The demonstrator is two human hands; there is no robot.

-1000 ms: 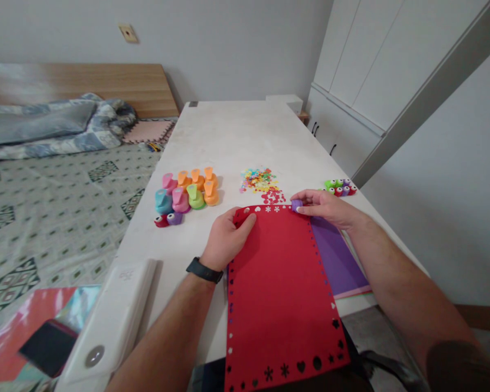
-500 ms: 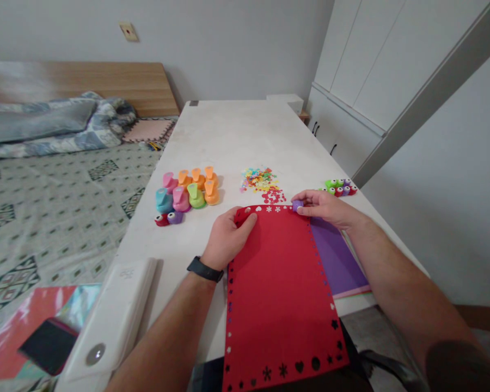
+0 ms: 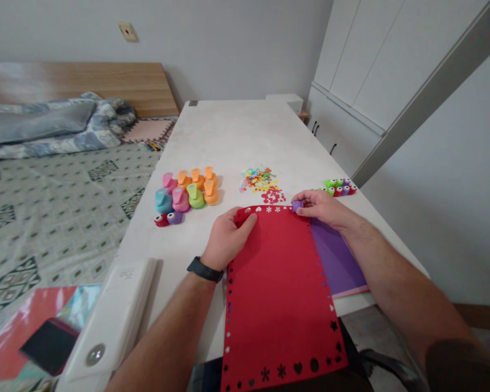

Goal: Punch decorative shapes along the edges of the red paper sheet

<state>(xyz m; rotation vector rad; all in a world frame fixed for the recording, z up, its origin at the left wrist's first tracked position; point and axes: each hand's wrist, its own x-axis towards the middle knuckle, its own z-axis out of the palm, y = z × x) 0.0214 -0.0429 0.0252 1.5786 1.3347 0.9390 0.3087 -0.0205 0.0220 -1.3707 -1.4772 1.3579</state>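
Observation:
A red sheet of craft paper [image 3: 275, 283] with shapes punched along its edges hangs over the table's near edge. My left hand [image 3: 233, 234] pinches its far left corner, thumb on top. At the far right corner, my right hand [image 3: 319, 208] grips a small purple craft punch [image 3: 297, 206] set on the paper's edge. Flowers, hearts and other cut-outs line the far edge between my hands. Just beyond that edge lies a heap of red punched bits [image 3: 273, 196], beside a multicoloured pile of confetti [image 3: 258, 178].
Larger craft punches [image 3: 181, 199] in several colours stand left on the white table [image 3: 237, 130]. More small punches [image 3: 341, 187] sit at the right. Purple paper [image 3: 337, 258] lies under my right forearm. A long white device [image 3: 114, 316] is at the near left.
Both hands keep the same grip and place. The near end of the red sheet has shifted very slightly left.

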